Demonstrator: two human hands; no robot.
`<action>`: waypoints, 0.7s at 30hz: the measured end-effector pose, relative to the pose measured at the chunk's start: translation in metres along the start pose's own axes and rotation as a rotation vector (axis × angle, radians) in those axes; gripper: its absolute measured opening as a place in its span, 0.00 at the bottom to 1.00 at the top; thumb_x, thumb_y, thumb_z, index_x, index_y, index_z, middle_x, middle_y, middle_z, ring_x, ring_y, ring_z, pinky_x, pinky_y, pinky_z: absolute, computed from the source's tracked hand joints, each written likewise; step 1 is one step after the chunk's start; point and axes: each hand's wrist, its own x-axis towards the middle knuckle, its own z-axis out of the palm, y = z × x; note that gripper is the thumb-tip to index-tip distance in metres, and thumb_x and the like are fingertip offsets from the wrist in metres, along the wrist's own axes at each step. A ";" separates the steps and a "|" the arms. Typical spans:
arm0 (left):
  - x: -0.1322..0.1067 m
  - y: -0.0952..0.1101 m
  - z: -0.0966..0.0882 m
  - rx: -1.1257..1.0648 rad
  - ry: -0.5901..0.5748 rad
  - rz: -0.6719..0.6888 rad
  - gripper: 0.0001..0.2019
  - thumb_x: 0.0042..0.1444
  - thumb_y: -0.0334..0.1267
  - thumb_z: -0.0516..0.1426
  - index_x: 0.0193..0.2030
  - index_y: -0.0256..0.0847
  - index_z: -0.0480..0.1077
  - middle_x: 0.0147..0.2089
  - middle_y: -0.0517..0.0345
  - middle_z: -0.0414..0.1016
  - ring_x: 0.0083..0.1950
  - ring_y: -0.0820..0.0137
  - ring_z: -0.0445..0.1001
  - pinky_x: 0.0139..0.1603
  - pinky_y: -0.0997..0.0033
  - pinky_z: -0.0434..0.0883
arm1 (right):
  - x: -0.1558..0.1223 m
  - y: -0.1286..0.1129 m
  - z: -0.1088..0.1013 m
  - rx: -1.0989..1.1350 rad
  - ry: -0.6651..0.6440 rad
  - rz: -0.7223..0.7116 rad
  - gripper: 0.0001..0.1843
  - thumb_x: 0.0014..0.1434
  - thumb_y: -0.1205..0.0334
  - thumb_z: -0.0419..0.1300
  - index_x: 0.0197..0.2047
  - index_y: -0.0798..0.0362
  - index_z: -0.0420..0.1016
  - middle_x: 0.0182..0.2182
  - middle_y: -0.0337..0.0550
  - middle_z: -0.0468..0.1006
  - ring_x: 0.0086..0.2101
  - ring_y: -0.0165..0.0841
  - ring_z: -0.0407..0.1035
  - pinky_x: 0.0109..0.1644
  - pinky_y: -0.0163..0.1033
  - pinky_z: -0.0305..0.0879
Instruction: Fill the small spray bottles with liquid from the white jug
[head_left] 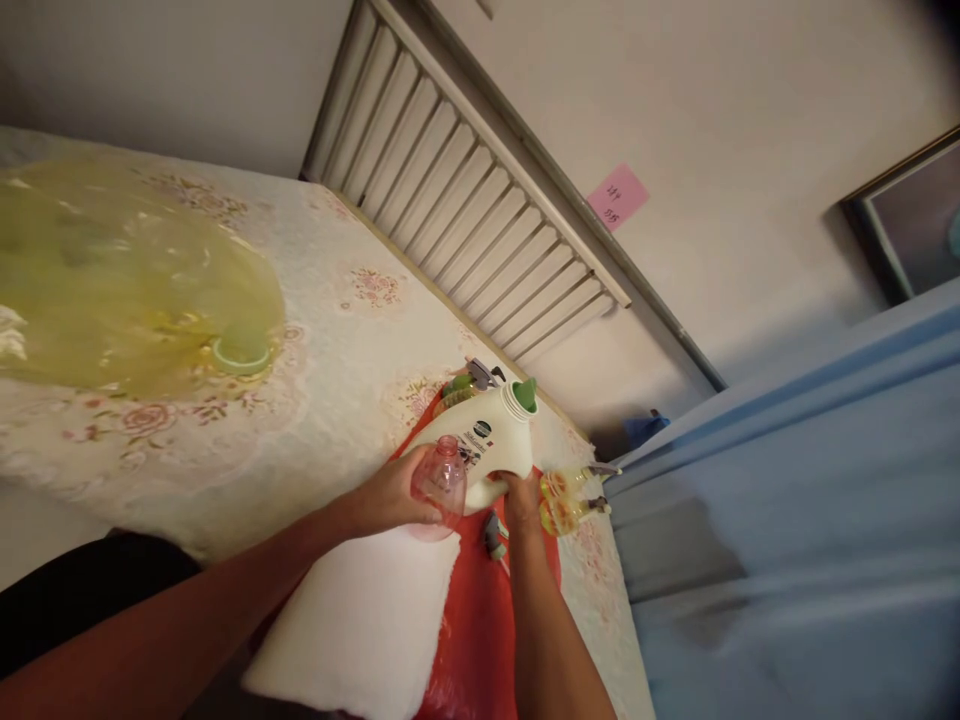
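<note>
My left hand is closed around a small clear pink bottle held over a red plastic sheet. My right hand grips the handle end of a large white jug with a green spout, tilted on its side with the spout pointing away. The pink bottle sits against the white jug's lower side. Beside my right hand lie two small yellow spray bottles.
A flowered cover lies over the surface. A big yellow-green transparent bag with a green cap rests at the left. A white foam pad lies near me. A radiator, a pink note and blue fabric are around.
</note>
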 end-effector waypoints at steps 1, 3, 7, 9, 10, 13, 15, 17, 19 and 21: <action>0.000 0.001 -0.001 -0.001 -0.001 -0.001 0.41 0.43 0.37 0.67 0.66 0.43 0.60 0.60 0.51 0.74 0.60 0.53 0.73 0.59 0.57 0.72 | 0.002 0.000 0.002 -0.002 -0.002 -0.004 0.04 0.41 0.60 0.60 0.22 0.51 0.70 0.20 0.36 0.74 0.27 0.33 0.67 0.33 0.36 0.65; 0.000 0.003 -0.004 0.007 0.009 0.002 0.41 0.42 0.36 0.67 0.66 0.44 0.60 0.62 0.52 0.73 0.62 0.53 0.72 0.60 0.58 0.71 | 0.005 -0.001 0.007 0.002 0.003 -0.008 0.04 0.41 0.60 0.59 0.21 0.51 0.70 0.18 0.35 0.73 0.24 0.31 0.65 0.30 0.35 0.63; -0.002 0.009 -0.011 0.031 0.000 0.010 0.39 0.43 0.35 0.66 0.64 0.43 0.62 0.61 0.52 0.74 0.62 0.52 0.72 0.59 0.60 0.71 | 0.010 -0.006 0.021 0.030 0.083 -0.013 0.06 0.40 0.59 0.59 0.23 0.51 0.69 0.16 0.32 0.70 0.19 0.29 0.61 0.25 0.34 0.58; -0.002 0.010 -0.014 0.048 -0.016 0.014 0.38 0.43 0.35 0.66 0.64 0.43 0.63 0.60 0.53 0.75 0.62 0.53 0.72 0.58 0.60 0.72 | 0.013 -0.012 0.027 0.041 0.129 -0.018 0.08 0.40 0.59 0.60 0.26 0.52 0.69 0.15 0.31 0.69 0.18 0.28 0.60 0.24 0.34 0.57; -0.002 0.010 -0.016 0.063 -0.020 0.018 0.38 0.43 0.36 0.66 0.63 0.44 0.63 0.60 0.54 0.75 0.62 0.53 0.72 0.58 0.61 0.71 | 0.015 -0.017 0.027 0.044 0.147 -0.022 0.08 0.40 0.59 0.60 0.26 0.52 0.69 0.15 0.30 0.69 0.18 0.28 0.60 0.24 0.33 0.57; 0.000 0.005 -0.018 0.091 -0.032 0.023 0.39 0.42 0.36 0.67 0.63 0.44 0.63 0.60 0.54 0.75 0.61 0.54 0.73 0.58 0.61 0.72 | 0.023 -0.036 0.018 0.043 0.191 -0.043 0.09 0.40 0.59 0.61 0.27 0.52 0.70 0.14 0.30 0.68 0.17 0.28 0.61 0.23 0.33 0.57; 0.003 0.001 -0.017 0.111 -0.021 0.016 0.39 0.42 0.37 0.67 0.64 0.45 0.62 0.59 0.54 0.75 0.59 0.54 0.74 0.57 0.61 0.72 | 0.028 -0.051 0.003 0.029 0.219 -0.068 0.09 0.39 0.60 0.62 0.26 0.52 0.69 0.13 0.29 0.67 0.17 0.28 0.61 0.23 0.33 0.57; 0.007 -0.003 -0.015 0.155 0.018 -0.003 0.41 0.40 0.36 0.67 0.64 0.45 0.62 0.59 0.53 0.75 0.59 0.52 0.73 0.56 0.59 0.72 | 0.031 -0.065 -0.014 0.006 0.238 -0.092 0.09 0.39 0.60 0.64 0.26 0.53 0.70 0.12 0.29 0.67 0.17 0.28 0.62 0.24 0.33 0.58; 0.012 -0.006 -0.011 0.214 0.064 -0.021 0.42 0.38 0.36 0.68 0.64 0.45 0.62 0.59 0.52 0.75 0.60 0.50 0.72 0.57 0.58 0.71 | 0.031 -0.077 -0.032 -0.043 0.253 -0.114 0.10 0.38 0.60 0.66 0.26 0.54 0.72 0.12 0.29 0.67 0.17 0.29 0.63 0.24 0.34 0.58; 0.017 -0.009 -0.007 0.253 0.096 -0.023 0.42 0.38 0.36 0.67 0.64 0.45 0.63 0.59 0.51 0.74 0.61 0.49 0.71 0.58 0.57 0.71 | 0.028 -0.086 -0.049 -0.112 0.262 -0.133 0.11 0.39 0.60 0.66 0.28 0.54 0.74 0.12 0.29 0.67 0.17 0.29 0.62 0.24 0.34 0.59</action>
